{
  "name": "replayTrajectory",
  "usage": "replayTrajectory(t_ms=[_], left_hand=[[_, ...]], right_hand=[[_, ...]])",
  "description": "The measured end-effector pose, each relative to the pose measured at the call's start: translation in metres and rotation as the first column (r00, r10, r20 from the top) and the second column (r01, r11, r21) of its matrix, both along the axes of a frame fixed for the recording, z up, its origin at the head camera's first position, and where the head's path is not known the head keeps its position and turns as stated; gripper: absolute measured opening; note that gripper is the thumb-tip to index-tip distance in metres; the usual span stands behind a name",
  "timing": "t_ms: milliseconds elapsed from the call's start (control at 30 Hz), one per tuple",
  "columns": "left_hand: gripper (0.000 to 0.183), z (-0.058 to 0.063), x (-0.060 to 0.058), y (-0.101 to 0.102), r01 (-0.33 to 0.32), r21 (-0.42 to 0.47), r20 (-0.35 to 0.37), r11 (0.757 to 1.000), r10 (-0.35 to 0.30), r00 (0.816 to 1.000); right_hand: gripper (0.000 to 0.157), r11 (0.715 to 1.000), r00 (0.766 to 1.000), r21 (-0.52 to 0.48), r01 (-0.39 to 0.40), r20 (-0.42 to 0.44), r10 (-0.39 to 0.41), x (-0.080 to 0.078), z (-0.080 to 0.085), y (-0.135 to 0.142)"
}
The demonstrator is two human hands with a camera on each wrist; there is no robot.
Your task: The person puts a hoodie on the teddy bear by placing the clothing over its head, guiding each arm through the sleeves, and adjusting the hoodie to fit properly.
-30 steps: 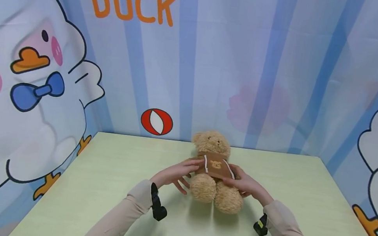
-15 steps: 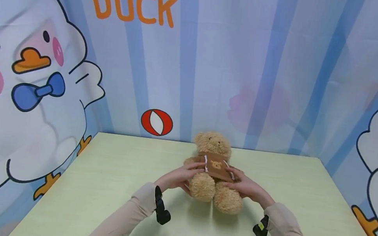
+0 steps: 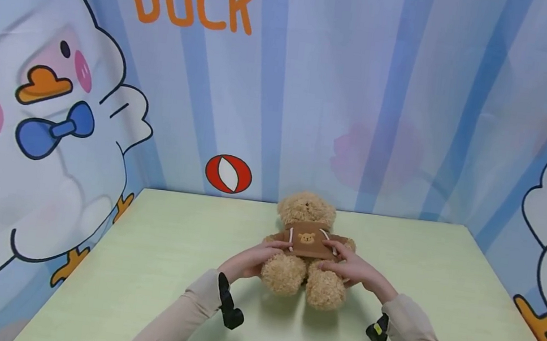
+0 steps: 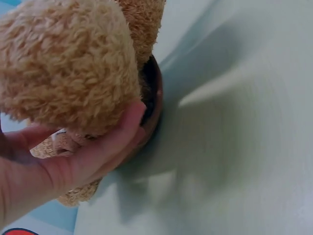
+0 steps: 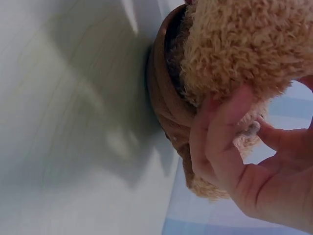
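A light brown curly-furred teddy bear point(image 3: 310, 214) in a brown hoodie point(image 3: 306, 248) faces the person near the middle of the table in the head view. White cords and a small bear face mark the hoodie. The left hand point(image 3: 249, 260) holds the bear's side, fingers on the hoodie hem and over the top of one leg. On the other side, the right hand point(image 3: 357, 269) grips it likewise. In the left wrist view, fingers curl behind the furry leg point(image 4: 68, 63). From the right wrist, bent fingers point(image 5: 220, 132) press under the other leg, beside the hoodie's lower edge.
The pale green table point(image 3: 189, 234) ends at a striped blue backdrop point(image 3: 310, 84) with printed ducks and a red-and-white ball point(image 3: 228, 174). Black wrist cameras sit on both cuffs, the left camera point(image 3: 233, 318) hanging over the table.
The left hand has closed in from loosely spread fingers to a hold on the bear's side. The bear has turned slightly, its legs shifting left and its head tipping back.
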State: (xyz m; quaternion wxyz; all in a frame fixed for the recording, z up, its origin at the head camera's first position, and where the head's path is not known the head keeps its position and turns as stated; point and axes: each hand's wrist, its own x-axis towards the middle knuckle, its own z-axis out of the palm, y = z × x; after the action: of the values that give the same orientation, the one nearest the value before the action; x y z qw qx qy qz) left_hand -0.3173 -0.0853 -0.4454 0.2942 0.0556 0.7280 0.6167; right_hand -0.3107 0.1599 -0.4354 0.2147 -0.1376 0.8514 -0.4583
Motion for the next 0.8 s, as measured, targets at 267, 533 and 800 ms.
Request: replayTrajectory(t_ms=[267, 533, 800], left_hand=[[0.045, 0.011, -0.002, -0.001, 0.009, -0.035, -0.022, 0.999, -0.010, 1.000], [0.046, 0.027, 0.003, -0.018, -0.018, -0.217, -0.106, 0.976, -0.005, 0.994], [0.032, 0.039, -0.004, -0.028, -0.310, -0.417, -0.554, 0.854, 0.032, 0.832]], right_hand=[[0.067, 0.999, 1.000, 0.028, -0.025, -0.009, 0.026, 0.000, 0.007, 0.008], [0.062, 0.991, 0.997, 0.134, -0.001, -0.078, 0.012, 0.002, 0.016, 0.019], [0.045, 0.929, 0.871, 0.346, 0.128, -0.488, 0.061, 0.001, 0.027, 0.026]])
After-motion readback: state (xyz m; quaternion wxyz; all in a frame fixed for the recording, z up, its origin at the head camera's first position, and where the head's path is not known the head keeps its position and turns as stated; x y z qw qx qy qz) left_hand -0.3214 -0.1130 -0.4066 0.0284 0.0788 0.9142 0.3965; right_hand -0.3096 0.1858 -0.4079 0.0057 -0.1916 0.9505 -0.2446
